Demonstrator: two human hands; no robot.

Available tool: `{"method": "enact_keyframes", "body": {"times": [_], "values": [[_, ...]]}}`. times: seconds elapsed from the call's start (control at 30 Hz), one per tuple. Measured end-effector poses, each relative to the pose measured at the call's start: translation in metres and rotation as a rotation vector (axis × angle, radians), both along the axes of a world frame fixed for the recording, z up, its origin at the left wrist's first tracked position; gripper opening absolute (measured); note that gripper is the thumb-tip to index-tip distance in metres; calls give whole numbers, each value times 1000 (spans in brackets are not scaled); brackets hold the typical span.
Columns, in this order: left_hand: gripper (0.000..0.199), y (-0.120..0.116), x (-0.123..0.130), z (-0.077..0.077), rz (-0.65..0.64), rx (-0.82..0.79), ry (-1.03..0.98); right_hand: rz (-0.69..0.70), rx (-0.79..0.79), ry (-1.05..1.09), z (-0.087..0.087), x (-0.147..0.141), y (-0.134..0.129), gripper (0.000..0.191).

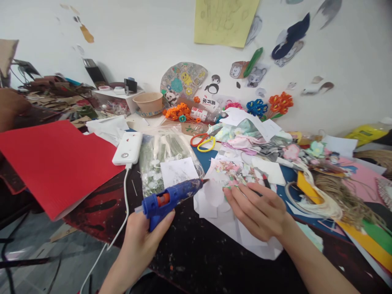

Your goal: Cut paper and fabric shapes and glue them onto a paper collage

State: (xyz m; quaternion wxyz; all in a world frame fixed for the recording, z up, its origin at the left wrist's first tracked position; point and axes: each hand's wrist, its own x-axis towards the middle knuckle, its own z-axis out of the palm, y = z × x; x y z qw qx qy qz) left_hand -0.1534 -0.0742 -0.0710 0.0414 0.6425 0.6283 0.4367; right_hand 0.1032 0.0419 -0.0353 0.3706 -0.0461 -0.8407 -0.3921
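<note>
My left hand (147, 239) is wrapped round the grip of a blue hot glue gun (171, 198), whose nozzle points right over the white paper sheets (211, 198). To the right of the nozzle, my right hand (255, 208) is closed, fingertips pressed together low over the paper. Bits of green show at those fingertips, but what they hold is too small to make out. Just beyond the fingers lies a pile of small coloured paper scraps (234, 169). A dark pen-like thing with a red part (266, 180) shows behind the right hand, partly hidden by it.
A white power bank (128, 149) with a cable lies left, beside a large red sheet (58, 163). Scissors (204, 143) with red and yellow handles rest behind the glue gun, near a clear plastic bag (150, 175). Coiled cord (330, 196) and fabric (241, 134) crowd the right.
</note>
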Motion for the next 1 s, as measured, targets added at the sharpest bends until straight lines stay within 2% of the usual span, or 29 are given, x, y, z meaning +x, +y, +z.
{"method": "enact_keyframes", "body": {"times": [0.33,1.0], "values": [[12,-1,-1,1,-45,16,-30,-25,-3,-15,1,3,0,8],[15,-6,0,1,-45,-24,-127,-37,2,-7,2,3,2,8]]}}
